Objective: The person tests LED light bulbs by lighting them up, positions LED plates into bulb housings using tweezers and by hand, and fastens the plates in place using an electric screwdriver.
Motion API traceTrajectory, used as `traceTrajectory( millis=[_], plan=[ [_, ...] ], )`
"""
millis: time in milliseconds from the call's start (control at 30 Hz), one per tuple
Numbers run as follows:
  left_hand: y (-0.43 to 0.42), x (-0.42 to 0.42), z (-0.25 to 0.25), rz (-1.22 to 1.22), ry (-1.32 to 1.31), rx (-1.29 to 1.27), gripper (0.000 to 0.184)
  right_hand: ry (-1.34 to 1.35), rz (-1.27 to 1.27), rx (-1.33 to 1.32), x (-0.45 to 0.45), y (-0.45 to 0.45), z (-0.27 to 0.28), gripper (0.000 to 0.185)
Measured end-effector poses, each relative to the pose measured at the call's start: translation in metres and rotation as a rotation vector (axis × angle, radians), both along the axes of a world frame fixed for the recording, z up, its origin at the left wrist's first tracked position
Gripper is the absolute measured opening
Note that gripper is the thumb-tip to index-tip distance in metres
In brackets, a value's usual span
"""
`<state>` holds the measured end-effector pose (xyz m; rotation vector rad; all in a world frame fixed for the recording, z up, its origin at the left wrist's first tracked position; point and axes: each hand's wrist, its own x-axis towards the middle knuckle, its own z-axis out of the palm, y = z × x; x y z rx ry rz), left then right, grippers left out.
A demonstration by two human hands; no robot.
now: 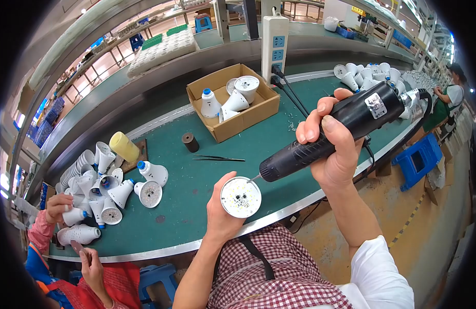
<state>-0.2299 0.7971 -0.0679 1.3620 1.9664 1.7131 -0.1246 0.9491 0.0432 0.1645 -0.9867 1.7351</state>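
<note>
My left hand (pixel 223 219) is wrapped round a white LED bulb body (pixel 241 202), its round circuit board facing up at me. Small yellowish LEDs and dark components dot the board. In my right hand (pixel 334 141) is a black electric screwdriver (pixel 305 153), gripped along its barrel and pointing down to the left. Its thin metal bit (pixel 255 178) reaches the upper right edge of the board; whether a screw sits under the tip is too small to tell. A cable runs from the screwdriver's rear end.
A cardboard box (pixel 251 124) of bulb bodies stands behind my hands, near tweezers (pixel 219 158) and a dark cylinder (pixel 190 142). Bulb bodies (pixel 149 193) are piled at left, where a co-worker's hands (pixel 58 207) handle some. More bulbs (pixel 369 74) lie back right, past a power strip (pixel 275 46).
</note>
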Motion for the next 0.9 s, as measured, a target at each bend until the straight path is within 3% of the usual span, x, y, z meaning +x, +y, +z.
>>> traceTrajectory(
  millis=[233, 367, 900],
  plan=[
    [0.001, 0.006, 0.010, -0.006, 0.010, -0.076, 0.066, -0.089, 0.033, 0.103, -0.001, -0.007, 0.009, 0.044],
    [0.001, 0.008, 0.014, -0.038, 0.011, -0.079, 0.064, -0.201, 0.009, 0.335, -0.001, -0.005, 0.009, 0.045],
    [0.001, 0.013, 0.015, -0.107, -0.055, -0.092, 0.061, -0.277, 0.014, 0.335, -0.001, -0.004, 0.019, 0.044]
  ],
)
